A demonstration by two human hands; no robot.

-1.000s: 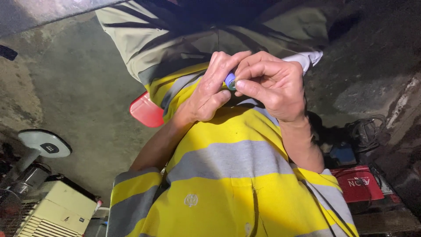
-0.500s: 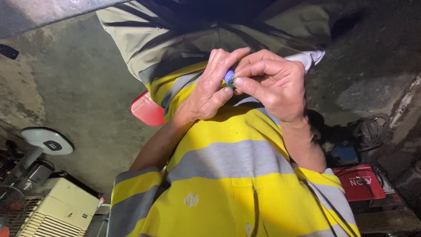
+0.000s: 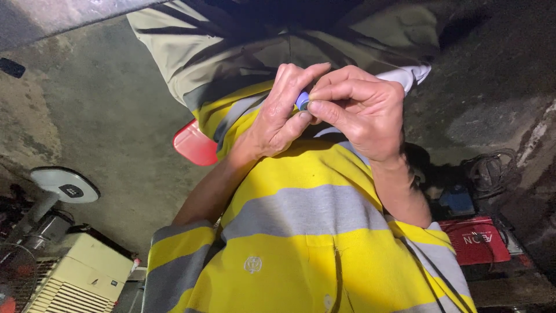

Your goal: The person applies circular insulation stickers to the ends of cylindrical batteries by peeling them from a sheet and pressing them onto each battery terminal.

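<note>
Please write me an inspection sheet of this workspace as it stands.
Surface: bare concrete floor, stained.
Job's things: small blue object, mostly hidden by fingers.
Clutter: red plastic item behind the left arm; red case; white fan base; cream appliance.
Hands: left hand and right hand both pinch the blue object.
Cables: dark coiled cable on the floor.
Surroundings: dim; yellow and grey striped shirt fills the foreground.

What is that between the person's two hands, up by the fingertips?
In the head view, a small blue rounded object sits pinched between the fingertips of the left hand and the right hand; it is mostly hidden.
</note>
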